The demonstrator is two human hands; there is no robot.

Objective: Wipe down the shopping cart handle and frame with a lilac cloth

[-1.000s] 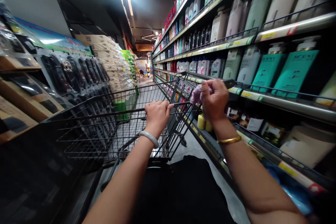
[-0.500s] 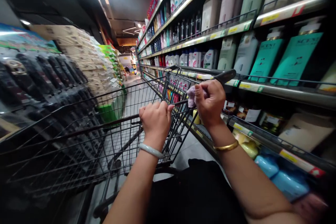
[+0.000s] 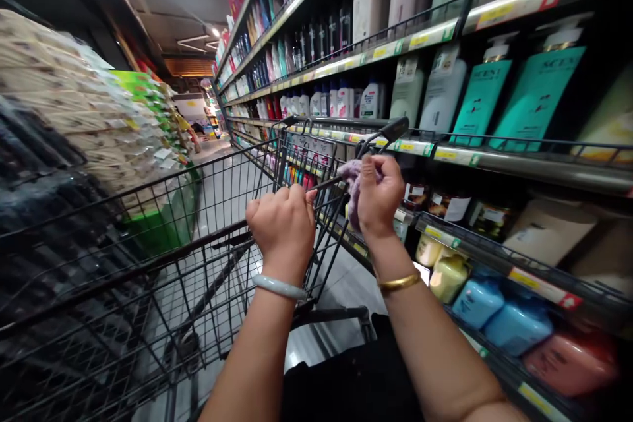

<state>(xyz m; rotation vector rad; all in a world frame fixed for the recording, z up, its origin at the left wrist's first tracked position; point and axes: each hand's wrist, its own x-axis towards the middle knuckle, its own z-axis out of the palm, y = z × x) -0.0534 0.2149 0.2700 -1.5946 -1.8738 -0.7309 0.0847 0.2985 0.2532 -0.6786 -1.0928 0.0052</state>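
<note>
My left hand (image 3: 283, 227) is wrapped round the top rail of a black wire shopping cart (image 3: 163, 237), knuckles up; a pale bangle circles that wrist. Just to its right, my right hand (image 3: 380, 194) is closed on a fluffy light purple cloth (image 3: 352, 179), part of which hangs out below the thumb. The rail runs up to this cloth, and whether the right fingers also grip the rail is hidden. A gold bangle is on the right wrist. Beyond the right hand, the dark end of a cart bar (image 3: 395, 130) sticks out towards the shelves.
Shelves of bottles (image 3: 370, 102) run along the right, close to the cart, with teal pump bottles (image 3: 479, 99) and blue bottles (image 3: 517, 326) nearest. Stacked packages (image 3: 99, 119) and a green display base (image 3: 163, 227) line the left. A tiled aisle (image 3: 212, 151) leads ahead.
Shelves, stacks and cart have shifted left in the view. Both hands sit slightly further left, still closed. More of the purple cloth shows below my right thumb.
</note>
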